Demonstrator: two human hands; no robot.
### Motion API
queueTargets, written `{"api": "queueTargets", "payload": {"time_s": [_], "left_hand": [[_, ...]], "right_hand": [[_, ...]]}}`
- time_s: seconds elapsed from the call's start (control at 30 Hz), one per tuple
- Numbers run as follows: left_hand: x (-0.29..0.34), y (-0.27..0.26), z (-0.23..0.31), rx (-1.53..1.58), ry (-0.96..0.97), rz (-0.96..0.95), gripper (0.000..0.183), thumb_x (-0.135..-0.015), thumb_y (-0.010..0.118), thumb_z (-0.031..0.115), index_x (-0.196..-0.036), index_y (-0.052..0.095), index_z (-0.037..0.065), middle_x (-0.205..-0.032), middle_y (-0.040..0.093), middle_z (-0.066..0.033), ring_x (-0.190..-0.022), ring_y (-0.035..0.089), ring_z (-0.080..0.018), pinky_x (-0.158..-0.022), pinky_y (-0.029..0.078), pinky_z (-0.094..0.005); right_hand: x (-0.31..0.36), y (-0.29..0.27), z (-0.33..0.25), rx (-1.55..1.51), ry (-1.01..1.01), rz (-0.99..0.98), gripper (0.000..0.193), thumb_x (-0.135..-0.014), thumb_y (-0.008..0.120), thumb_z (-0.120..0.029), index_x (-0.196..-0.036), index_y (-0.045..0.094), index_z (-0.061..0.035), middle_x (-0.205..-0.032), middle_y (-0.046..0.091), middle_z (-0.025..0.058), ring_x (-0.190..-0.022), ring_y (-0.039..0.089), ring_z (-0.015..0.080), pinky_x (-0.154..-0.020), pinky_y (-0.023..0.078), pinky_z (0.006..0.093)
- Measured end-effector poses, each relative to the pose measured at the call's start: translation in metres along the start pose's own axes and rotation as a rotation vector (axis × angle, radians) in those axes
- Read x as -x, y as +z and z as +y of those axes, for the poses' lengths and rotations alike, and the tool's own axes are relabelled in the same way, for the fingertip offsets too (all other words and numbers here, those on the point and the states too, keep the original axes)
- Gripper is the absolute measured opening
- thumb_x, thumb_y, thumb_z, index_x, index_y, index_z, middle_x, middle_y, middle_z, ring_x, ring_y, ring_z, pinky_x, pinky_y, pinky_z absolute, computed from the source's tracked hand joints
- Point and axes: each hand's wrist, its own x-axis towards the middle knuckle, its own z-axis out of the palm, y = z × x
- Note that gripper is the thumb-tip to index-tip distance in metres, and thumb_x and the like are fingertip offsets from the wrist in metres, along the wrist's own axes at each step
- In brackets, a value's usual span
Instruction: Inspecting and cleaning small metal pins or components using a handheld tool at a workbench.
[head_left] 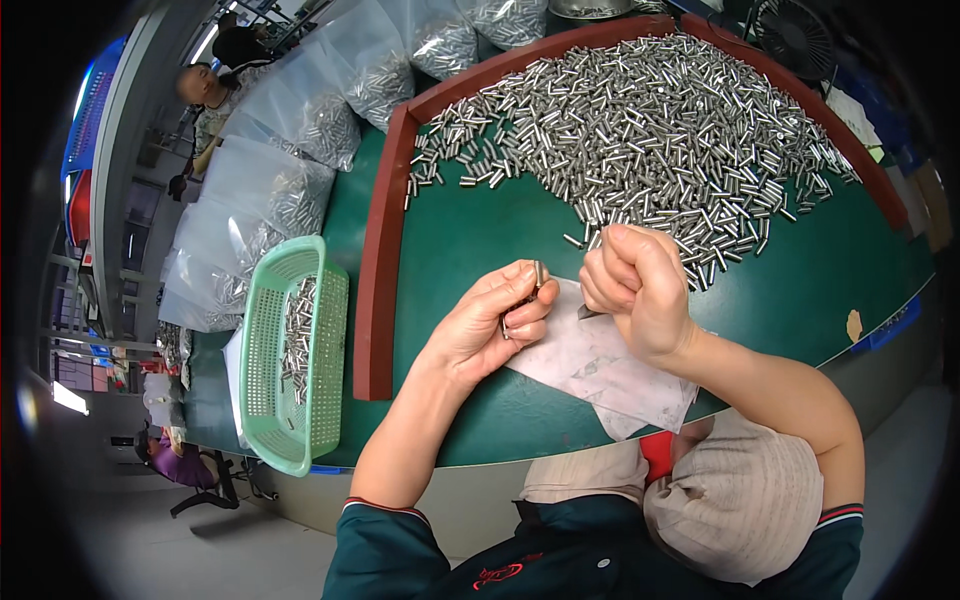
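Observation:
My left hand is closed on small metal pins; one pin stands up between thumb and forefinger, and another shows lower down by the curled fingers. Close by on the right, my right hand is curled into a fist, apart from the left one. A small dark pointed tip sticks out below its fingers; the rest of that thing is hidden in the palm. Just beyond both hands spreads a big pile of loose silvery metal pins. Beneath them lies a stained whitish cloth on the green table.
Dark red wooden bars frame the pile. At the left stands a light green plastic basket with some pins inside. Clear bags of pins line the far left. A black fan is at the back right. Two other people are off to the left.

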Motion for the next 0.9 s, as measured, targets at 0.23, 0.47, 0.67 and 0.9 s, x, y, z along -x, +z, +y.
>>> {"api": "queueTargets", "payload": {"time_s": [0.23,0.47,0.67,0.9], "left_hand": [[0.0,0.002,0.001,-0.035,0.031,0.019,0.015,-0.088,0.047,0.016,-0.094,0.05,0.003,-0.075,0.053,-0.0047,-0.046,0.029,-0.0021,-0.042,0.026,-0.0157],[0.0,0.005,0.001,-0.079,0.032,0.028,0.022,-0.089,0.045,0.02,-0.101,0.049,0.001,-0.077,0.056,-0.0078,-0.046,0.03,-0.0031,-0.042,0.026,-0.0163],[-0.002,0.005,0.002,-0.139,0.183,0.089,0.032,-0.092,0.037,0.027,-0.074,0.048,0.004,-0.061,0.042,-0.0025,-0.045,0.029,-0.0047,-0.04,0.021,-0.0193],[-0.025,0.014,0.004,-1.034,0.494,0.313,0.02,-0.089,0.047,0.018,-0.079,0.052,0.001,-0.054,0.043,0.0034,-0.044,0.033,-0.0038,-0.04,0.024,-0.0188]], "right_hand": [[-0.002,-0.003,-0.002,-0.03,0.013,-0.041,0.038,-0.086,0.037,-0.018,-0.05,0.025,-0.0114,-0.042,0.027,-0.0018,-0.038,0.021,0.0071,-0.038,0.019,0.0238],[-0.004,-0.003,-0.004,0.001,0.021,-0.007,0.039,-0.086,0.034,-0.021,-0.049,0.024,-0.0133,-0.039,0.025,-0.0023,-0.036,0.017,0.008,-0.038,0.016,0.0249],[-0.004,-0.003,-0.005,-0.054,0.031,-0.006,0.037,-0.085,0.035,-0.017,-0.05,0.024,-0.0118,-0.041,0.026,-0.0017,-0.037,0.019,0.0072,-0.037,0.017,0.0238],[-0.004,-0.003,-0.005,-0.064,0.033,0.005,0.038,-0.085,0.035,-0.018,-0.049,0.025,-0.0116,-0.04,0.027,-0.0014,-0.037,0.019,0.0075,-0.037,0.017,0.0239]]}}
